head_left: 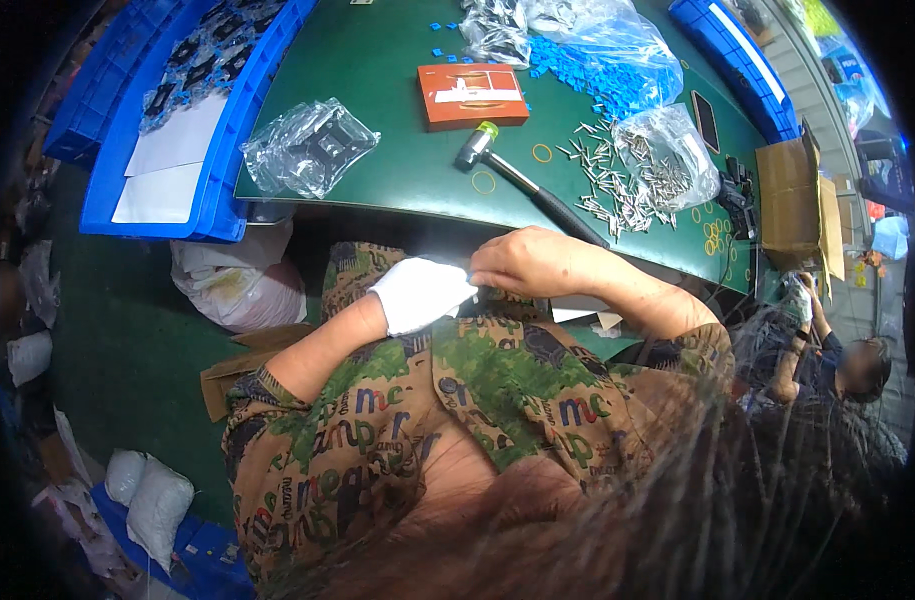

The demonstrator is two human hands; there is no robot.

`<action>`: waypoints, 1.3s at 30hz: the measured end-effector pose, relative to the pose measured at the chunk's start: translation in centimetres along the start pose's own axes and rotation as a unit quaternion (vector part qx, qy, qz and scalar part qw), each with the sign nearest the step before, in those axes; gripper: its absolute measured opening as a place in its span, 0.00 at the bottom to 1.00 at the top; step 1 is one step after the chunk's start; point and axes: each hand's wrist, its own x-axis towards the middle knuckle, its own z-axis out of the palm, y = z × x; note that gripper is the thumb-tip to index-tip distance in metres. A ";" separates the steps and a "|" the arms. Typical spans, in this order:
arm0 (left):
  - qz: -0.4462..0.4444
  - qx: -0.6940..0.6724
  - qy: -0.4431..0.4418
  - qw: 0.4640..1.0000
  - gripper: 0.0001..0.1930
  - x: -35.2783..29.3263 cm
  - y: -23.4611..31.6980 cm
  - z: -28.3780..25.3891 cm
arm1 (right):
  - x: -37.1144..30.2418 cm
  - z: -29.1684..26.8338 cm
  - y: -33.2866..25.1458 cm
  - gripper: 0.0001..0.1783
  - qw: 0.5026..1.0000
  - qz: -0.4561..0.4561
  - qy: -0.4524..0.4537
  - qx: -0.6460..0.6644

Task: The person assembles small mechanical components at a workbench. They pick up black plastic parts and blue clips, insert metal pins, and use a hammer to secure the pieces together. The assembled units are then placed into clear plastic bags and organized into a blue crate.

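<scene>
My left hand (422, 294), in a white glove, meets my bare right hand (529, 262) just off the near table edge, above my lap. The fingertips of both hands are closed together on something small. It is mostly hidden, so I cannot make out its kind. On the green table (397, 178) ahead lies a mallet (517, 178) with a black grip and a yellow-green face, its handle pointing toward my right forearm. Right of it is a heap of slim metal pins (617, 185), partly under a clear bag (672, 150).
A red-orange block (472, 112) sits behind the mallet. Small blue pieces (582, 75) spill from a plastic bag. A bagged black part (315, 150) lies left, beside a blue crate (222, 150). A phone (704, 122), rubber bands (715, 238) and a cardboard box (792, 200) are at right; another person (807, 350) sits beyond.
</scene>
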 end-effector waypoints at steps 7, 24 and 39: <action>-0.048 0.004 -0.042 0.998 0.14 0.0 0.3 0.1 | 0.6 -0.3 1.5 0.13 0.997 -0.005 -0.048 0.058; 0.018 -0.012 0.008 1.000 0.12 0.3 1.5 -1.0 | -0.9 -1.9 0.8 0.15 0.998 -0.035 0.010 -0.060; -0.036 0.071 -0.049 0.996 0.15 0.4 1.4 -0.2 | -0.6 -0.5 0.3 0.12 0.997 -0.041 -0.044 -0.058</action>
